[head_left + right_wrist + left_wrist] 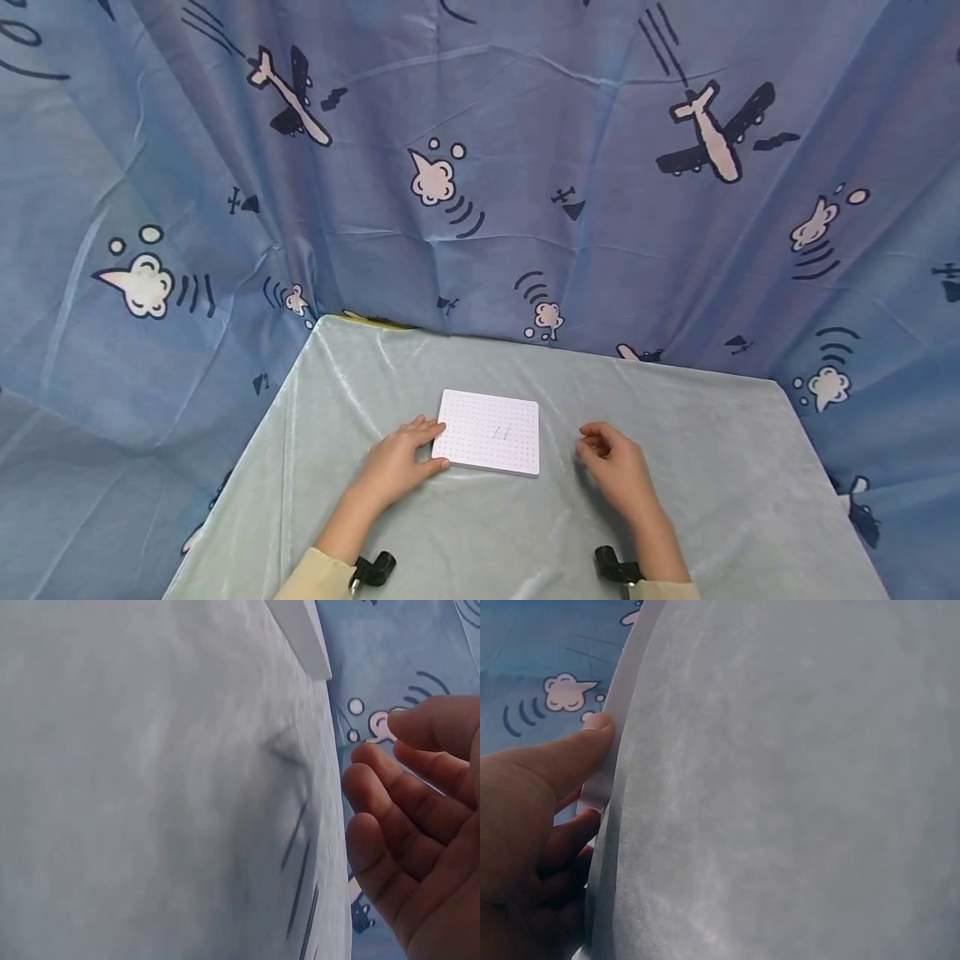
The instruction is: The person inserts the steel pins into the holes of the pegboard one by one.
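A white board (487, 429) with a grid of small dots or holes lies flat on the cloth-covered table. Two thin slanted marks or pins (502, 432) show right of its middle, too small to tell which. My left hand (393, 462) touches the board's near left corner, thumb on the near edge, fingertips at the left edge. In the left wrist view the thumb (592, 742) rests along the board's side. Right of the board hovers my right hand (615, 467), fingers loosely bent, with nothing visible between them. Beneath it, the right wrist view shows several thin dark lines (298, 889) on the cloth.
The table (480, 533) wears a pale grey-green, wrinkled cloth. Behind and beside it hangs a blue curtain (495, 250) printed with planes and clouds. A yellow edge (375, 322) peeks out at the far left table rim. Black wrist cameras (617, 567) sit on both wrists.
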{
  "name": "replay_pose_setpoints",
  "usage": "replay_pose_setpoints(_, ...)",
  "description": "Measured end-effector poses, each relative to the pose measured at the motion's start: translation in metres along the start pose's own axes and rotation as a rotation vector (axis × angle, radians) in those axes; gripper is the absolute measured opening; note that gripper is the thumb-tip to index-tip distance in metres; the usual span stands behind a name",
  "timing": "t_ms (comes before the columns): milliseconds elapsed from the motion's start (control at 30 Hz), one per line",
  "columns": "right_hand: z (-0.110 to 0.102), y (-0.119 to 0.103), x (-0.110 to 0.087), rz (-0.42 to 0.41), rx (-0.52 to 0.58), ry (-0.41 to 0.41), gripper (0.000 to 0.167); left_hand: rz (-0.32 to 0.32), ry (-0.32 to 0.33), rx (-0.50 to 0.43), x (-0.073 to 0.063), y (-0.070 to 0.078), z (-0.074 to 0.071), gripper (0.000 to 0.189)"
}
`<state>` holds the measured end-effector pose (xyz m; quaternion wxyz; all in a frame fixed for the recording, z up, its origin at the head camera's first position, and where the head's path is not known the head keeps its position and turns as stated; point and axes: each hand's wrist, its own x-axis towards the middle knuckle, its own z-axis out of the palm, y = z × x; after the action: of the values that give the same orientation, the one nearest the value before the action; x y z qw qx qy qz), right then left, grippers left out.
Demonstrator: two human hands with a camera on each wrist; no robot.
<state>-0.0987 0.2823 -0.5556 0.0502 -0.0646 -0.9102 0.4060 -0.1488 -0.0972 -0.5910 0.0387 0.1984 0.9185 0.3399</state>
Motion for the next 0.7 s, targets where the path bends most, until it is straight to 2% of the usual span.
replay_pose_setpoints(433,-0.018,0.020,-0.013,0.009,-0.046,0.025,0.026,-0.024,-0.014,-0.029,0.000,0.002,-0.003,0.064)
replay_pose_setpoints(700,-0.023,0.034,-0.016,0.048,-0.081,0.033,0.028,-0.035,-0.016,-0.036,-0.001,0.002,-0.004,0.063)
